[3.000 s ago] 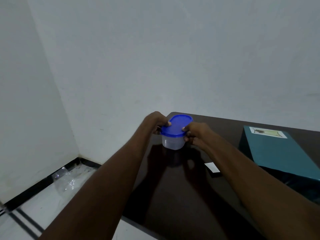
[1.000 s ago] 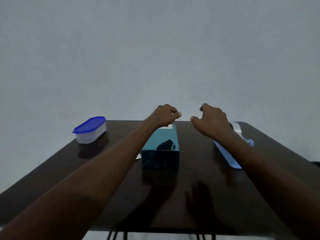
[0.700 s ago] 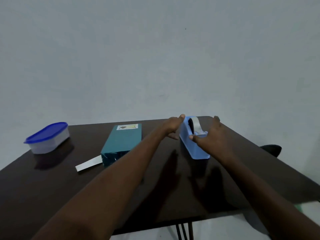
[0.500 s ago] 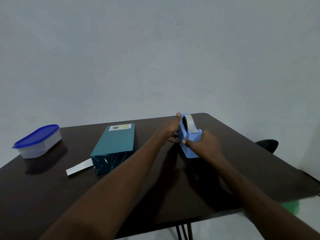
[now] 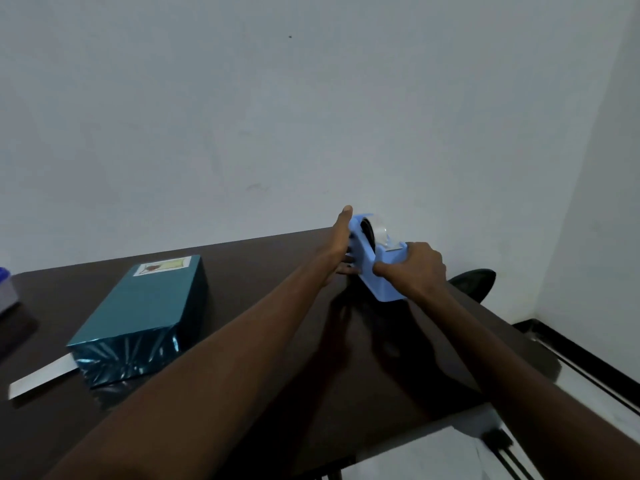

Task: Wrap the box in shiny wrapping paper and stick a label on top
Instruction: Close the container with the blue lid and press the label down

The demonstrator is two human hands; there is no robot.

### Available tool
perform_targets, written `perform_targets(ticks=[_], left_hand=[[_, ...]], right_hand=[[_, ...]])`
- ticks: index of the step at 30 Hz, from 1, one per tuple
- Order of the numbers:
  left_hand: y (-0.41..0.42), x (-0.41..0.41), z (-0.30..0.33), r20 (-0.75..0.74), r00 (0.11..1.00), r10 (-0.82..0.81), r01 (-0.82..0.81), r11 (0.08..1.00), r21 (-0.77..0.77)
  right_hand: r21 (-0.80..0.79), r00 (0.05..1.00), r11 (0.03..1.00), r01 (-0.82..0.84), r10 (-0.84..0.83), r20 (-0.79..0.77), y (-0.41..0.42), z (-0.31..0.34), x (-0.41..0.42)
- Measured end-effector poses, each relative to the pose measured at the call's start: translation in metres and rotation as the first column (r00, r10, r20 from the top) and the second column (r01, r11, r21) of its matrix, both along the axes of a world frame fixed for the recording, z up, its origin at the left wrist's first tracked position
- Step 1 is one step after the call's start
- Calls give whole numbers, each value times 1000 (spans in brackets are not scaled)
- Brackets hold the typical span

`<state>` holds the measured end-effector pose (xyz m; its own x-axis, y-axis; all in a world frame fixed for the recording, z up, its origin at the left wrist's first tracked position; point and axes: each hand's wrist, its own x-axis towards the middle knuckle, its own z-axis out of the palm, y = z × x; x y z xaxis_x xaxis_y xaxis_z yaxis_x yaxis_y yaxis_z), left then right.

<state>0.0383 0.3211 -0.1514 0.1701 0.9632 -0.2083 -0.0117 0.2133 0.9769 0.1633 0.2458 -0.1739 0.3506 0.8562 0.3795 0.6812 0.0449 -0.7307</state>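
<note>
Head view: box (image 5: 138, 320) lengthwise toward wall

Wrapped box (image 5: 138, 317) with label (image 5: 162, 265), laid flat on the desk (image 5: 259, 393).

The box is covered in shiny teal wrapping paper and is set on the left half of the desk, its long axis running from the near edge toward the far edge and angled slightly to the right. The paper at the near end is gathered into creased, reflective folds. A small pale rectangular label, printed with a small picture, is stuck on the top face at the far end. The top face is seen smooth and flat.
</note>
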Motion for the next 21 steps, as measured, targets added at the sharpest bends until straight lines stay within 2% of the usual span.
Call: perform_targets(ticks=[6,9,13,17,21], left_hand=[[10,37,-7,-4,999,-46,46,998,33],[15,39,-13,23,1000,-19,19,1000,5],[17,22,-14,25,995,-95,94,995,38],[16,-10,-6,6,997,-78,78,994,76],[5,-55,11,-48,999,-14,20,991,131]], right_hand=[[-23,999,1000,16,-17,-46,19,-15,33],[-27,999,1000,1,-2,-51,26,-20,37],[-90,998,995,-30,25,-54,25,-17,41],[127,993,991,48,-33,-116,11,5,27],[298,998,954,-4,-13,56,-3,28,-9]])
